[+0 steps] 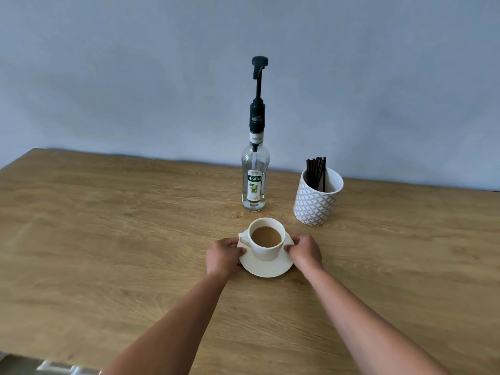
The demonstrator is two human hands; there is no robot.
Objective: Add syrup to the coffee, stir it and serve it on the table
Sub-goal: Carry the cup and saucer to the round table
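A white cup of milky coffee stands on a white saucer in the middle of the wooden table. My left hand grips the saucer's left edge and my right hand grips its right edge, thumbs on the rim. The cup's handle points left. Just behind the cup stands a clear syrup bottle with a tall dark pump, its spout turned to the left. No stirrer is in the cup.
A white patterned pot holding several dark stirrers stands to the right of the bottle. A plain blue-grey wall runs behind the table. The table's near edge shows at the bottom left.
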